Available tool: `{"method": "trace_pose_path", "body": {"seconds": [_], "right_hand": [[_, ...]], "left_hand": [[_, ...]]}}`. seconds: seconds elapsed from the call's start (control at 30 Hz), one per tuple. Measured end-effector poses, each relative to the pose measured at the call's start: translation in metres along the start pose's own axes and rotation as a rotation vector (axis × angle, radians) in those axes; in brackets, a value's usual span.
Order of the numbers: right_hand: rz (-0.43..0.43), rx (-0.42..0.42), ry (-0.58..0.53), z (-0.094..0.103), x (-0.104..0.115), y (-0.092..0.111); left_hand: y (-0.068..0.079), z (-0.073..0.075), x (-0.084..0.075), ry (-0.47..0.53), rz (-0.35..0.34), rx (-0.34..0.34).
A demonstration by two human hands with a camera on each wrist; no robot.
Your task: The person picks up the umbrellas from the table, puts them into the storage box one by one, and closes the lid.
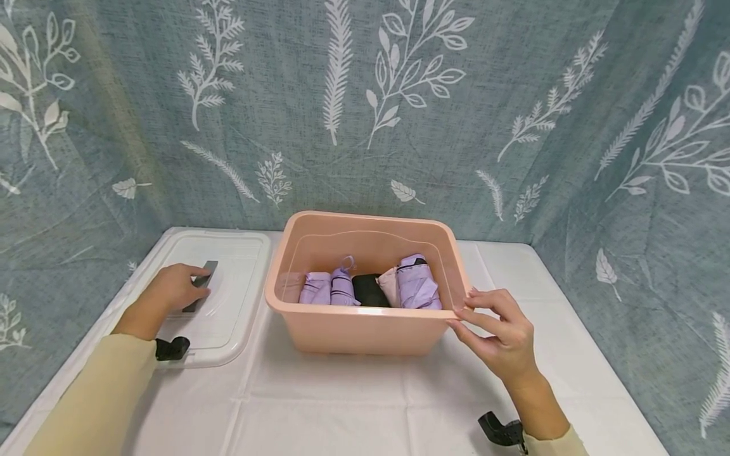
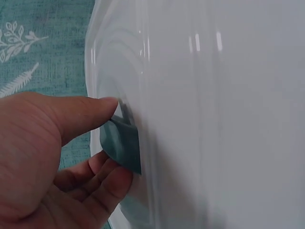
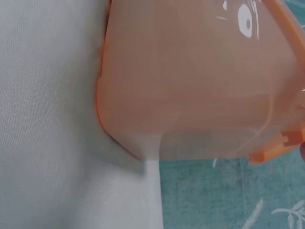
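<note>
On the left, a translucent white lid [image 1: 234, 304] lies flat on the table. My left hand [image 1: 173, 290] pinches a narrow grey bar [image 1: 194, 304] on it between thumb and fingers; the left wrist view shows the bar [image 2: 121, 143] close up. Whether the bar is fixed to the lid I cannot tell. At the centre stands an open peach plastic bin [image 1: 365, 332]. Its near right rim corner is pinched by my right hand [image 1: 502, 335]. Inside are lavender rolled fabric bundles resembling folded umbrellas [image 1: 418, 285], a black bundle [image 1: 369, 291] and a pale pink one [image 1: 390, 284].
A white cloth [image 1: 342, 405] covers the table under the bin and lid. Behind and on both sides hangs a blue-green curtain [image 1: 285, 95] with white leaf prints, close to the table's edges. The lid's edge lies just left of the bin.
</note>
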State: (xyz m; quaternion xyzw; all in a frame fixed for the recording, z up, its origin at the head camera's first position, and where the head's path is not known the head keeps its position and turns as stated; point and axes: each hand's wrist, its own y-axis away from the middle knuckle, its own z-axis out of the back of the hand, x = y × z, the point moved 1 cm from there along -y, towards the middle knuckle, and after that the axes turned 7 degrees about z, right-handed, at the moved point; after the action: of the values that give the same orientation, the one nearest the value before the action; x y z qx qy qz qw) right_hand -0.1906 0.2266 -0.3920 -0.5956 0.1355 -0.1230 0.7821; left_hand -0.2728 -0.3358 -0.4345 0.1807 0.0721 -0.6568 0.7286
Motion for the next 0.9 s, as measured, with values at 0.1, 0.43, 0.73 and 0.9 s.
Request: {"method": "trace_pose_path", "body": {"seconds": [0.1,0.43,0.73,0.9], "right_hand": [[-0.006,-0.006,-0.003,0.0,0.0,0.0],[-0.034,-0.027,-0.032,-0.002,0.001,0.002],[-0.054,-0.055,-0.054,-0.004,0.003,0.003],[-0.07,-0.064,-0.059,-0.005,0.004,0.004]], "left_hand": [[-0.001,0.001,0.002,0.001,-0.014,0.016],[-0.004,-0.001,0.009,0.052,0.002,0.035],[-0.004,-0.005,0.015,0.118,0.019,0.052],[-0.003,-0.009,0.018,0.138,-0.005,0.028]]}}
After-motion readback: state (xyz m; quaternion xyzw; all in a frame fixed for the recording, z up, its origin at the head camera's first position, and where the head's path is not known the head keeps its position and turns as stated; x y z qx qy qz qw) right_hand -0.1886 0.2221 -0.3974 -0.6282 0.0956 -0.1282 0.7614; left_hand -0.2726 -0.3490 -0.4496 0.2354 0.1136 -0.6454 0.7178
